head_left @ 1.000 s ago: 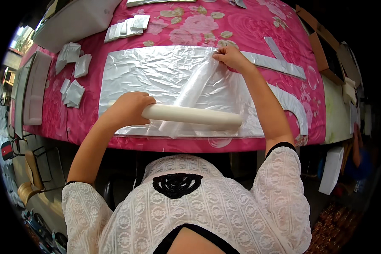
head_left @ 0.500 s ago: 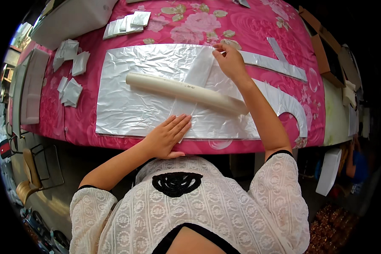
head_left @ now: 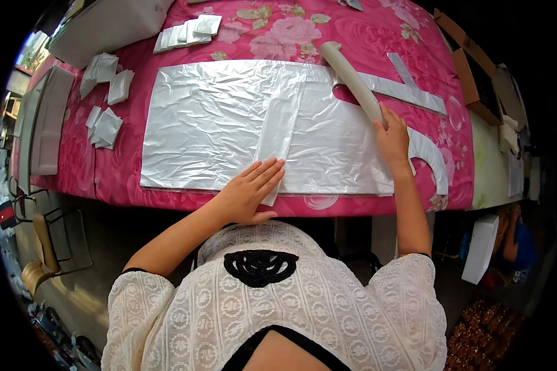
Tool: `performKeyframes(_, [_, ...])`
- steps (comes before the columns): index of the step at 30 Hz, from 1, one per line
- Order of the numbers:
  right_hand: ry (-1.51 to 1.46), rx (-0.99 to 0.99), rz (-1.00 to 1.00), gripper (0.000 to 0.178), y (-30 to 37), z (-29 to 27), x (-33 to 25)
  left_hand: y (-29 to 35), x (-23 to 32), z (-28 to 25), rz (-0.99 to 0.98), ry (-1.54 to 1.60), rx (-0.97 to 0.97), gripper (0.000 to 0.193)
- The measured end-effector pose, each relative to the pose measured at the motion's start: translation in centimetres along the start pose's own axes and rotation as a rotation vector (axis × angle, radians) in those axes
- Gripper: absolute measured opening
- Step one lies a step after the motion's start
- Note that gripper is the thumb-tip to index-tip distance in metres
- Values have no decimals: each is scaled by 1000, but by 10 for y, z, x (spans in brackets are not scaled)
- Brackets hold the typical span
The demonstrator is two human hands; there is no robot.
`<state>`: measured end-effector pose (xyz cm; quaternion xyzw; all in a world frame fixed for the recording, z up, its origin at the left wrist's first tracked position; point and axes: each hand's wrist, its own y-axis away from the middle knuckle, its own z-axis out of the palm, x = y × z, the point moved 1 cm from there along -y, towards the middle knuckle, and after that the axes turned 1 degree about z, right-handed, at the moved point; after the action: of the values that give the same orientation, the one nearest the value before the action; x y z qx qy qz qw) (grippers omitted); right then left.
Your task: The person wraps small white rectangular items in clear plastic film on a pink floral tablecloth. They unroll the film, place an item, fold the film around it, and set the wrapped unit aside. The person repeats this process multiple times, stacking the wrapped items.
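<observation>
A large crinkled silvery plastic sheet (head_left: 198,130) lies flat before me, apparently in layers. Across its middle runs a narrow folded strip (head_left: 281,114) of the same material. My left hand (head_left: 249,190) rests flat on the strip's near end, fingers stretched out. My right hand (head_left: 393,141) is closed round the near end of a long off-white tube (head_left: 353,79). The tube slants away to the far left, over the sheet's right part, beside a rounded cutout in the sheet.
Small folded silvery packets (head_left: 185,34) lie at the back left, with more packets (head_left: 107,128) by the left side. Silvery strips (head_left: 408,96) and a curved piece (head_left: 432,166) lie at the right on the pink flowered cloth (head_left: 328,207). Cardboard boxes (head_left: 476,93) stand beyond the right edge.
My right hand has left the strip's far end and taken hold of the tube. The tube has swung off the sheet's middle to the right. My left hand stays pressed on the strip.
</observation>
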<state>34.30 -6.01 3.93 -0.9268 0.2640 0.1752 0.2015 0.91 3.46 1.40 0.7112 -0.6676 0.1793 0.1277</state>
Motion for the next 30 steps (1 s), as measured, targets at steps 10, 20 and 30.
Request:
performKeyframes(10, [-257, -385, -622, 46, 42, 40, -105, -1, 37, 38, -157, -148, 47, 80])
performKeyframes(20, [-147, -94, -588, 39, -85, 106, -109, 7, 27, 21, -36, -42, -40, 75])
performKeyframes(30, [-390, -606, -769, 48, 67, 61, -115, 31, -10, 12, 292, 7, 153, 40])
